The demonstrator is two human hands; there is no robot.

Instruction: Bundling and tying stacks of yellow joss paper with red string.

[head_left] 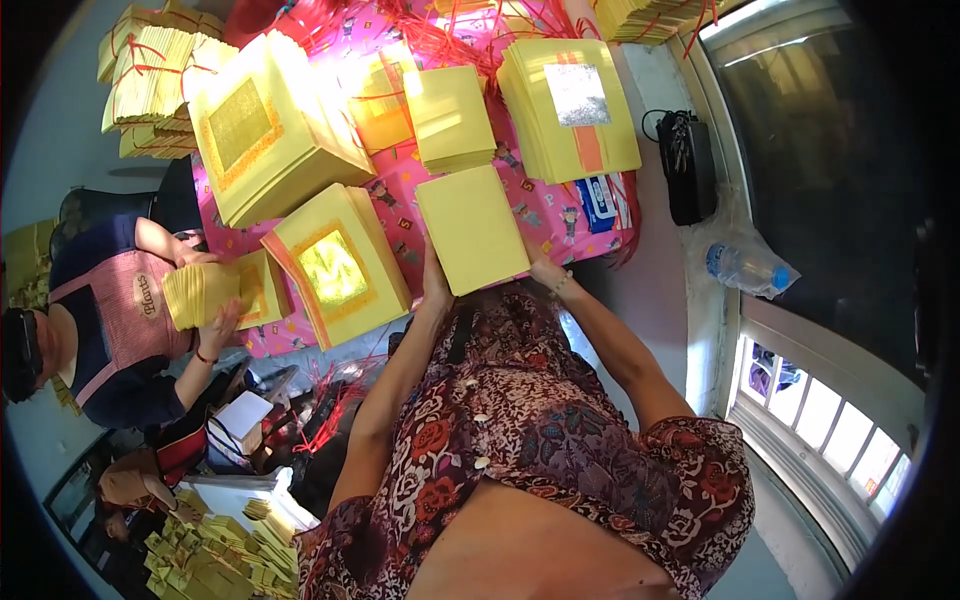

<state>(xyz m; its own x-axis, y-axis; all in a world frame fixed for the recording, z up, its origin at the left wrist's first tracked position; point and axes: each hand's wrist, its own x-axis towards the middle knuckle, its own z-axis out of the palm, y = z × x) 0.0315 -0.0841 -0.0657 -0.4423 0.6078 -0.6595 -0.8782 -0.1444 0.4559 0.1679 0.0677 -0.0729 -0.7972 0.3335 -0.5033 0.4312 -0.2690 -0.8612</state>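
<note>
A plain stack of yellow paper (475,228) stands at the near edge of the table, held between my two hands. My left hand (436,280) presses along its left side, the fingers partly hidden. At its lower right corner my right hand (545,272) grips the side, most fingers out of sight behind the paper. Just beyond lies a smaller yellow paper stack (450,115). To the left sits a stack with a gold foil square (338,268); a taller foil-faced stack (270,135) rises behind it. A stack with a silver square and orange band (572,115) is at the right.
A pink patterned cloth (402,235) covers the table. Red ties (425,45) lie at the back. At left, a co-worker (125,310) fans yellow sheets (200,292). A blue-and-white packet (598,205) lies at right, near a bagged bottle (745,270) and black pouch (686,170) on the ledge.
</note>
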